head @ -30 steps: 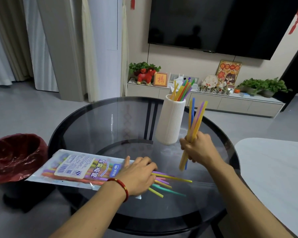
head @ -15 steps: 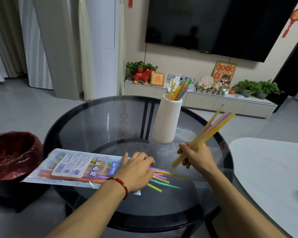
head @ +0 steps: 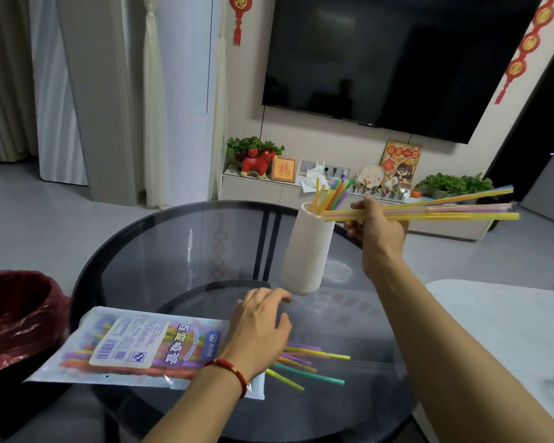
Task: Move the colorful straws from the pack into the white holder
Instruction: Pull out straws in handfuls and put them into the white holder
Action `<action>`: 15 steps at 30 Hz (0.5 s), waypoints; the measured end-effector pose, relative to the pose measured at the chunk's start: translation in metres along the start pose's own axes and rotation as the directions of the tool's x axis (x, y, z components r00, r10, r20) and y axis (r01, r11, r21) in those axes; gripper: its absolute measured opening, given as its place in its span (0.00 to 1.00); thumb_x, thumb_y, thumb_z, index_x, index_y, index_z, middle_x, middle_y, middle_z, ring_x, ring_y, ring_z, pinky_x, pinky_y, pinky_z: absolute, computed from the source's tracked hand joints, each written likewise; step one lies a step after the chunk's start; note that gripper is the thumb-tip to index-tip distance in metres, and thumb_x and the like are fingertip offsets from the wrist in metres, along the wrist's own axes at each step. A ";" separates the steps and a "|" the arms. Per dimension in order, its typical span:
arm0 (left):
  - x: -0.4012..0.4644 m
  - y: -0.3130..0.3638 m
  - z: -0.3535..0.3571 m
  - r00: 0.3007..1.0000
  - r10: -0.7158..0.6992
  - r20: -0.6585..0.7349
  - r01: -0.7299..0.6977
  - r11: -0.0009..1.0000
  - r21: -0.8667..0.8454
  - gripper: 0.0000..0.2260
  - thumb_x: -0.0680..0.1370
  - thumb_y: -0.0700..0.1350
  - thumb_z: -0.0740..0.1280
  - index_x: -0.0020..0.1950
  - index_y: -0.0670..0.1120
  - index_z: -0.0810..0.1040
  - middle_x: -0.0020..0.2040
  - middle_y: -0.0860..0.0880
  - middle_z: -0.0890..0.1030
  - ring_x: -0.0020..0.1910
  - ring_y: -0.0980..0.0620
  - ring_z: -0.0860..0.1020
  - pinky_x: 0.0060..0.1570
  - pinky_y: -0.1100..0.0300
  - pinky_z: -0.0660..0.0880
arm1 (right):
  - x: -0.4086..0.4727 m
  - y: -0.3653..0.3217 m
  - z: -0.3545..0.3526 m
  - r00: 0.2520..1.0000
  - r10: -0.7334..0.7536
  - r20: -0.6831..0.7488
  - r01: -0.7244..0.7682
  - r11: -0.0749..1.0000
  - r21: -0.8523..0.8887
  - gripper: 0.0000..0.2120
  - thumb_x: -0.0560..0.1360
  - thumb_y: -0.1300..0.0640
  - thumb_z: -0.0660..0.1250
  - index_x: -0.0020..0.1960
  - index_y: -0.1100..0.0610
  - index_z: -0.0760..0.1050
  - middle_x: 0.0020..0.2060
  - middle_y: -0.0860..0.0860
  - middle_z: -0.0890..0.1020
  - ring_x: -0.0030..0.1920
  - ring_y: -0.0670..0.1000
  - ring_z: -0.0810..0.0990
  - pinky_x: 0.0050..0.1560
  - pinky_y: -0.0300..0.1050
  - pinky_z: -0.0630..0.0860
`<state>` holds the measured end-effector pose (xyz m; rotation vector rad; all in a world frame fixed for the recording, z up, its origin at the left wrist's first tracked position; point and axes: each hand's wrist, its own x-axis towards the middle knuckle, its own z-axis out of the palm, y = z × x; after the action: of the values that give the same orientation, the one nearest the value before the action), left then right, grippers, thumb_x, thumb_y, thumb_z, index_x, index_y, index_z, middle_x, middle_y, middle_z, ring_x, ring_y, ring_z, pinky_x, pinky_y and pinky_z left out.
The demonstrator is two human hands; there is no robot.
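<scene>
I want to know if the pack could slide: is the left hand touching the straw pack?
Touching. The head view shows the left hand resting on the open end of the straw pack, its palm covering the pack's edge.

The white ribbed holder (head: 306,251) stands upright on the glass counter (head: 173,251) with several colorful straws (head: 330,195) already leaning inside it. A bundle of straws (head: 445,211) lies almost horizontal, its left ends at the holder's rim. The clear pack (head: 135,346) lies flat near the front, and loose straws (head: 307,367) stick out of its open right end.
</scene>
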<state>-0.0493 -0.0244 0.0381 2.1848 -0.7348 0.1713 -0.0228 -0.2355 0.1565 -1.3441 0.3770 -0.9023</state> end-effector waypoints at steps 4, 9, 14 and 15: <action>0.000 -0.001 -0.001 1.000 -0.020 0.007 0.020 1.000 0.005 0.12 0.79 0.44 0.62 0.62 0.52 0.74 0.61 0.53 0.76 0.64 0.53 0.69 0.66 0.52 0.67 | 0.014 -0.007 0.022 0.996 -0.085 -0.026 0.081 0.989 -0.124 0.14 0.74 0.56 0.70 0.30 0.54 0.82 0.23 0.51 0.82 0.23 0.49 0.80 0.26 0.44 0.80; 0.002 0.000 -0.001 0.999 -0.032 0.029 0.031 0.998 0.046 0.15 0.79 0.44 0.62 0.65 0.53 0.72 0.64 0.53 0.75 0.66 0.53 0.69 0.69 0.50 0.66 | 0.029 -0.009 0.046 0.974 -0.224 0.034 0.215 0.866 -0.451 0.14 0.77 0.53 0.69 0.35 0.60 0.81 0.30 0.58 0.86 0.29 0.57 0.86 0.33 0.57 0.87; 0.001 -0.004 0.000 0.992 -0.072 0.100 0.055 0.985 0.161 0.18 0.79 0.45 0.62 0.69 0.54 0.70 0.65 0.53 0.74 0.70 0.52 0.67 0.73 0.46 0.61 | 0.035 -0.012 0.062 0.986 -0.099 0.134 0.163 0.731 -0.662 0.15 0.79 0.53 0.68 0.43 0.65 0.82 0.35 0.61 0.86 0.22 0.51 0.80 0.19 0.39 0.74; 0.002 -0.004 -0.001 0.992 -0.076 0.102 0.058 0.984 0.171 0.18 0.79 0.45 0.62 0.69 0.54 0.70 0.65 0.53 0.74 0.70 0.52 0.66 0.73 0.45 0.61 | 0.035 -0.012 0.063 0.987 -0.059 0.152 0.147 0.719 -0.679 0.13 0.79 0.54 0.69 0.45 0.64 0.82 0.37 0.61 0.86 0.24 0.52 0.80 0.20 0.39 0.75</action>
<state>-0.0454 -0.0225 0.0361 2.3912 -0.7283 0.0824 0.0396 -0.2184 0.1911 -2.1237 0.5844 -0.7899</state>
